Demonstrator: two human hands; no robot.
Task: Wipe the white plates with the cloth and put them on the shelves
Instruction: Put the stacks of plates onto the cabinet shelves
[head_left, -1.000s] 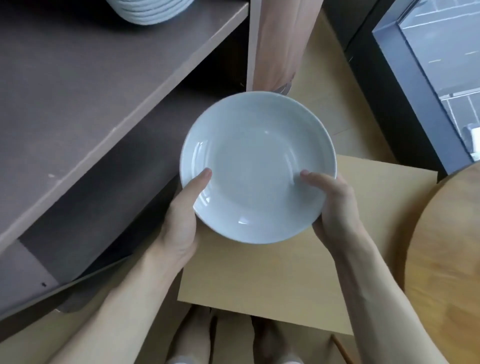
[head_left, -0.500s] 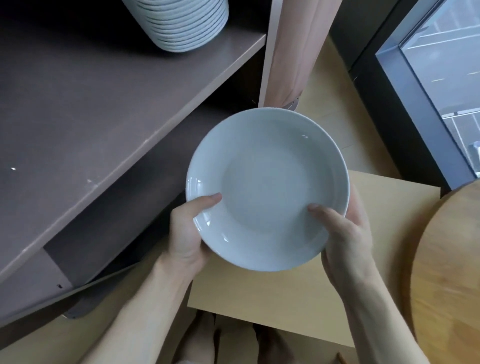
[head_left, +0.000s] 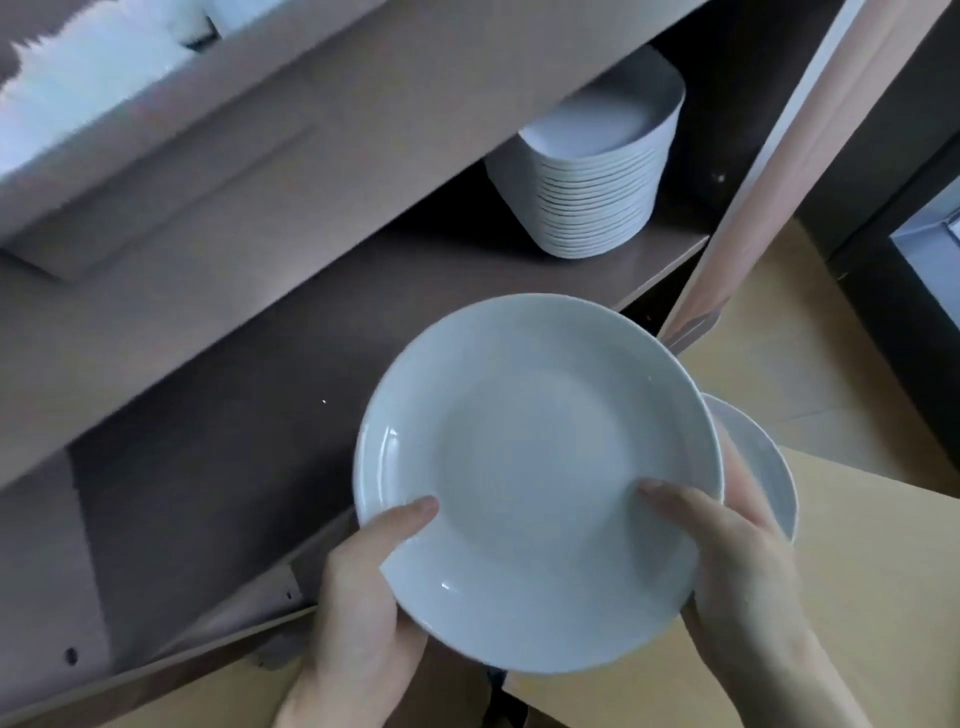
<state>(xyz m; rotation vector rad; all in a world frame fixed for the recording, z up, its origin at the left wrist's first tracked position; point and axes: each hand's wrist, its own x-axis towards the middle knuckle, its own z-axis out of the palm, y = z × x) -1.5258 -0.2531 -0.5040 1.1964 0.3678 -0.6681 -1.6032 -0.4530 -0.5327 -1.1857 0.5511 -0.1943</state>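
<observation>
Head view. Person holds a white plate (head_left: 535, 478) face up with both hands, in the air in front of the brown shelf (head_left: 234, 441), not on it. Left hand (head_left: 363, 597) grasps the plate's near-left rim, thumb on top, fingers hidden under it. Right hand (head_left: 743, 566) grasps the near-right rim the same way, thumb inside the rim.

A second plate (head_left: 763, 457) peeks out from under the held plate's right edge; can't tell whether the right hand's fingers carry it.

Beyond the plate, a tall plate stack (head_left: 592, 197) stands on the shelf's far right end. Above the plate, the next shelf board (head_left: 260, 182), pale and blurred. Right of the plate, a light wood board (head_left: 857, 597); beyond that, tan floor (head_left: 779, 322) and a dark wall (head_left: 883, 218).
</observation>
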